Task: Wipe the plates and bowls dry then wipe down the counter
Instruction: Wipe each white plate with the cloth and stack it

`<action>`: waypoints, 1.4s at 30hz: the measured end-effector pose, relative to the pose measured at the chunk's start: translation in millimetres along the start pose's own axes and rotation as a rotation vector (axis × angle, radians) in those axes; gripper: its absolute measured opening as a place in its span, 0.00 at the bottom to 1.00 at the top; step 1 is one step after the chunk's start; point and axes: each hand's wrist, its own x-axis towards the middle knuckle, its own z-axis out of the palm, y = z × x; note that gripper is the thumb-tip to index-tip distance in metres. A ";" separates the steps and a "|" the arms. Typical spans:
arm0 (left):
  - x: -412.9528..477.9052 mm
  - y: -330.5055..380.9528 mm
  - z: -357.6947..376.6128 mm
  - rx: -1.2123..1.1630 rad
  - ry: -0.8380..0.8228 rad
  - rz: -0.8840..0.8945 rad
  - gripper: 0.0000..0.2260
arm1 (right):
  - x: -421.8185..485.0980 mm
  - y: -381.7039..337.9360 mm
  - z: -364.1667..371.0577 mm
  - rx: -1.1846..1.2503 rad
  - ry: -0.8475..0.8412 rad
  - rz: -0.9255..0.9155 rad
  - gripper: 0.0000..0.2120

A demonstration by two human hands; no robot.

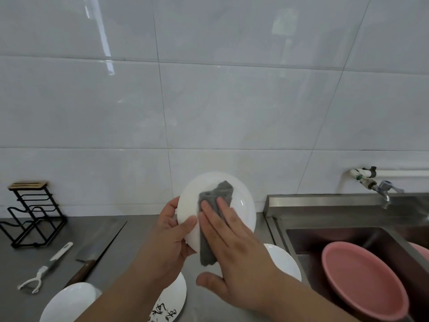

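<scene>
My left hand (173,233) grips the left rim of a white plate (241,205), held tilted up above the counter with its face toward me. My right hand (234,247) presses a folded grey cloth (210,228) flat against the plate's face, fingers straight. Below my arms on the grey steel counter (130,233) lie more white dishes: a plate (285,261) at the right, a plate with black writing (170,300) in the middle, and a white bowl or plate (69,300) at the lower left.
A cleaver (97,247) and a white peeler (46,268) lie on the counter's left, with a black wire rack (32,214) behind them. At the right a steel sink (348,238) holds a pink basin (362,280) under a wall tap (383,189). White tiled wall behind.
</scene>
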 end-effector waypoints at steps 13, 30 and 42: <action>-2.2 2.6 -1.3 -0.014 0.048 0.016 0.25 | -22.5 15.5 9.3 0.131 0.114 0.045 0.37; -8.2 12.0 -4.6 -0.073 0.009 -0.008 0.24 | -18.0 42.2 0.7 0.198 0.295 0.319 0.30; -2.2 9.4 3.7 -0.160 0.074 0.044 0.24 | -24.0 18.2 13.9 0.363 0.267 0.270 0.32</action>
